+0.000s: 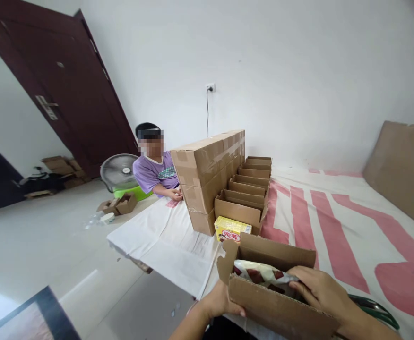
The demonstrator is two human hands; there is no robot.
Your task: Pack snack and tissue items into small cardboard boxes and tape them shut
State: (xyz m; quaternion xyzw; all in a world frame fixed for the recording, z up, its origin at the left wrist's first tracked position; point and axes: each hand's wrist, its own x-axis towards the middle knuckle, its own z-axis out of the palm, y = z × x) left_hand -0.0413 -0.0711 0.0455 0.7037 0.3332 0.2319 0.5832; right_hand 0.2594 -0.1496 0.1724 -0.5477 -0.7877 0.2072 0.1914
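Note:
An open cardboard box (285,307) stands close in front of me with its flaps up. My left hand (223,300) grips the box at its left end, thumb along the near side. Inside lies a shiny plastic packet (260,271), patterned in cream and dark red. My right hand (320,288) reaches in over the near wall and pinches the right end of that packet; some fingertips are hidden. Just beyond the box sits a yellow printed carton (232,229). A green-handled tool (375,309) lies partly behind my right forearm.
Several open cardboard boxes (251,184) stand in a row beside a stacked wall of taped boxes (207,170). Behind the stack, a person in a purple shirt (153,177) leans at the table edge. A fan (120,172) stands on the floor. A large cardboard sheet (401,170) is at right.

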